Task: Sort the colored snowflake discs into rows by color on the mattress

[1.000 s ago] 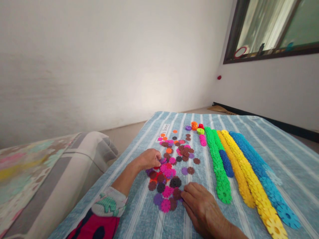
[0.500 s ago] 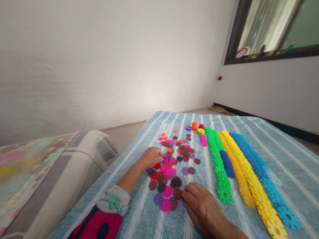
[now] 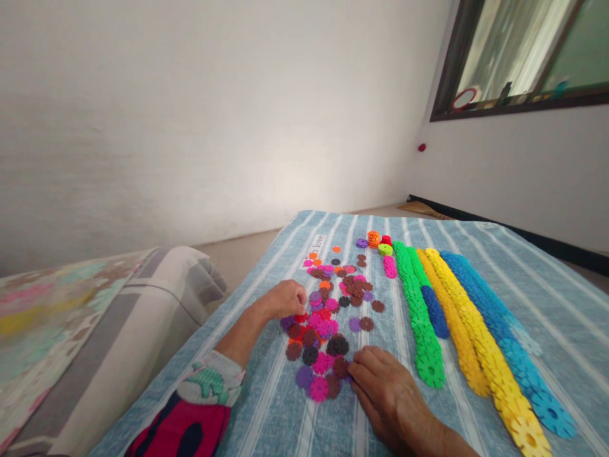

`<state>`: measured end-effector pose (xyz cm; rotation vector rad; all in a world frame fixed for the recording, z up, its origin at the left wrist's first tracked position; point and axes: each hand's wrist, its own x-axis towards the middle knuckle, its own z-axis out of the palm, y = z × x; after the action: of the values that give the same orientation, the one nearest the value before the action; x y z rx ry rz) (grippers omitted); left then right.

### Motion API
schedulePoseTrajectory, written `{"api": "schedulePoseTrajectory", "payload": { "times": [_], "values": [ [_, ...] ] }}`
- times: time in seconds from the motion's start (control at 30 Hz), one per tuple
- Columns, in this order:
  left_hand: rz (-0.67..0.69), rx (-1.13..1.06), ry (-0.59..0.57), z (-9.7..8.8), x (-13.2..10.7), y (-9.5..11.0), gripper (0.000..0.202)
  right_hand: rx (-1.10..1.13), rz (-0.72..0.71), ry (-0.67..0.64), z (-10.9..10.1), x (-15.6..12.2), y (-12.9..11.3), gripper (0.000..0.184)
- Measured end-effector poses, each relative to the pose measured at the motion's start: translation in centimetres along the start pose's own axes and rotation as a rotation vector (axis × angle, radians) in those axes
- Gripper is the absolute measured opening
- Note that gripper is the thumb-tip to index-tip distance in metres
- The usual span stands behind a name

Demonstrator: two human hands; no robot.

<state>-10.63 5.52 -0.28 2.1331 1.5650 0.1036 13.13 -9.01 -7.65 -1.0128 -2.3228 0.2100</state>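
A scatter of small plastic flower-shaped discs [image 3: 328, 324] in pink, purple, brown, red and orange lies on a blue striped cloth [image 3: 266, 406]. My left hand [image 3: 284, 298] rests curled at the pile's left edge, fingertips pinched down on a red disc [image 3: 300, 318]. My right hand [image 3: 387, 393] lies low at the near side of the pile, fingers bent and touching the dark discs there; what is under them is hidden. Long rows of joined discs lie to the right: green [image 3: 419, 317], dark blue [image 3: 434, 311], yellow [image 3: 476, 336], light blue [image 3: 504, 343].
Short stacks of orange [image 3: 373, 239], red and lime discs and a pink row [image 3: 389, 267] sit at the far end of the rows. A folded quilt and grey cushion [image 3: 143, 317] lie to the left. White walls stand behind, a dark-framed window [image 3: 518, 57] upper right.
My left hand has slid slightly nearer along the pile's left edge, onto a red disc. My right hand has barely moved.
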Motion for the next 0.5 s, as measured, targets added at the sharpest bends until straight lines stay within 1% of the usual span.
{"api": "schedulePoseTrajectory", "payload": {
  "times": [0.1,0.27,0.5],
  "values": [
    [0.013,-0.015,-0.04,-0.37,-0.26,-0.13,0.012,-0.007,-0.004,0.003,0.0,-0.03,-0.02,0.016],
    [0.031,-0.003,-0.104,-0.45,-0.52,0.02,0.011,-0.008,0.0,0.003,0.19,-0.09,0.07,0.017],
    [0.026,0.027,-0.098,0.12,-0.25,0.08,0.009,-0.008,-0.001,0.003,0.39,-0.24,0.25,0.017]
  ]
}}
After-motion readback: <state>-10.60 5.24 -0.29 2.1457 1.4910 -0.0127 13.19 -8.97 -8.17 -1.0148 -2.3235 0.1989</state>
